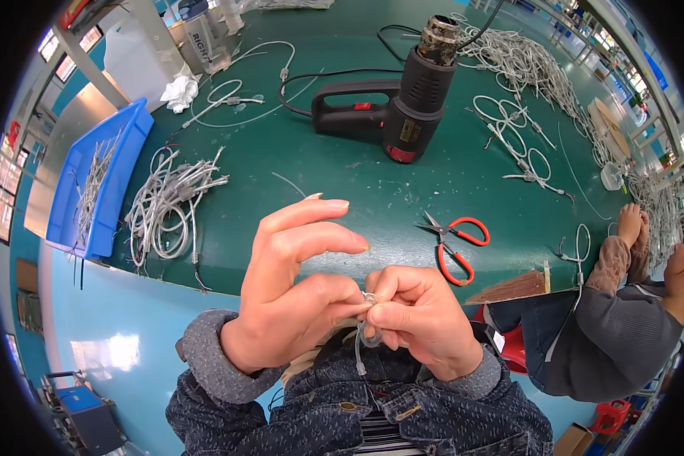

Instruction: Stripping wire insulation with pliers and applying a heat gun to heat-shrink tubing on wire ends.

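- Left hand (pixel 292 292) and right hand (pixel 418 319) meet just below the scissors (pixel 452 243), near the green surface (pixel 342 175) edge.
- Both grips pinch a thin clear wire (pixel 361 346), apparently looped.

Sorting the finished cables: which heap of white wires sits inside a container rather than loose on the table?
The small bundle in the blue tray at far left; the other heaps lie loose on the green table.

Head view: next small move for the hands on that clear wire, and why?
Probably slide the right hand down the clear wire toward its hanging end. Both hands pinch it at one spot close to the chest; the left hand already anchors it, and the loose end dangles unsupported below the fingers.
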A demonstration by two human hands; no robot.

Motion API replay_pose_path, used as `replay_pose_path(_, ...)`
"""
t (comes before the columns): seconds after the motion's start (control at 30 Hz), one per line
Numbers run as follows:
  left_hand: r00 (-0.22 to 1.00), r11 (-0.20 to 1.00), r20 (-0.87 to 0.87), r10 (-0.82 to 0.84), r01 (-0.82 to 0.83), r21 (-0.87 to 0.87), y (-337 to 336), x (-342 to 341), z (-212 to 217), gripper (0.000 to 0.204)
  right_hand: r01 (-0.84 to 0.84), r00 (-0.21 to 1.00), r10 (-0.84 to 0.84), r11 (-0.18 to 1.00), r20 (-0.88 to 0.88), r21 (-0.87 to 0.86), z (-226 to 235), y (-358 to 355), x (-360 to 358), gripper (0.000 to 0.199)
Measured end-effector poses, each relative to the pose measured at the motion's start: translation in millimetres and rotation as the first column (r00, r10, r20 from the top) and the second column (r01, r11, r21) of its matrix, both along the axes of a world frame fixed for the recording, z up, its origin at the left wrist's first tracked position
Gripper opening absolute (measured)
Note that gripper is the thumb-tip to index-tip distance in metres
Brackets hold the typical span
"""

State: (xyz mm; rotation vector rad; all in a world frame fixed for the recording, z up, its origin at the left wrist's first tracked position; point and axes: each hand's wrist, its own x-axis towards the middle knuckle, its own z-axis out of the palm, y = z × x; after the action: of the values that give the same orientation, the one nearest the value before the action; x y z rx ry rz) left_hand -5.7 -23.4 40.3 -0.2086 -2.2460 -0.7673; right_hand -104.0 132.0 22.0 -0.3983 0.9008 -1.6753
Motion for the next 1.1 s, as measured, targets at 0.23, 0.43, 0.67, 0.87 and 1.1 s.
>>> replay_pose_path(0.23, 0.999, 0.997, -0.027, 0.025, -0.023, 0.071, 7.1, 0.3, -7.8, 0.018, 0.051, 0.998, -0.05, 0.999, -0.043, 0.019, 2.0, 0.1, -1.3, 0.008)
replay_pose_path(0.43, 0.999, 0.998, 0.032, 0.023, -0.025, 0.056, 8.1, 5.6, -9.9, 0.02, 0.064, 0.995, -0.062, 0.998, -0.084, 0.027, -1.2, 0.1, -3.0, 0.009)
replay_pose_path(0.67, 0.991, 0.96, 0.088, 0.102, -0.122, 0.253, 7.5, 1.0, -12.4, 0.016, 0.111, 0.984, -0.11, 0.994, -0.139, -0.001, -9.3, -1.7, -6.0, 0.008)
replay_pose_path(0.87, 0.978, 0.919, 0.208, 0.019, -0.099, 0.381, 3.2, -6.5, -9.7, 0.013, 0.12, 0.972, -0.116, 0.993, -0.207, 0.01, -9.7, -1.4, -7.8, 0.015)
replay_pose_path(1.1, 0.968, 0.903, 0.243, -0.056, -0.055, 0.427, 3.1, -11.2, -6.9, 0.013, 0.095, 0.973, -0.09, 0.995, -0.213, 0.013, -8.8, -1.3, -8.7, 0.024)
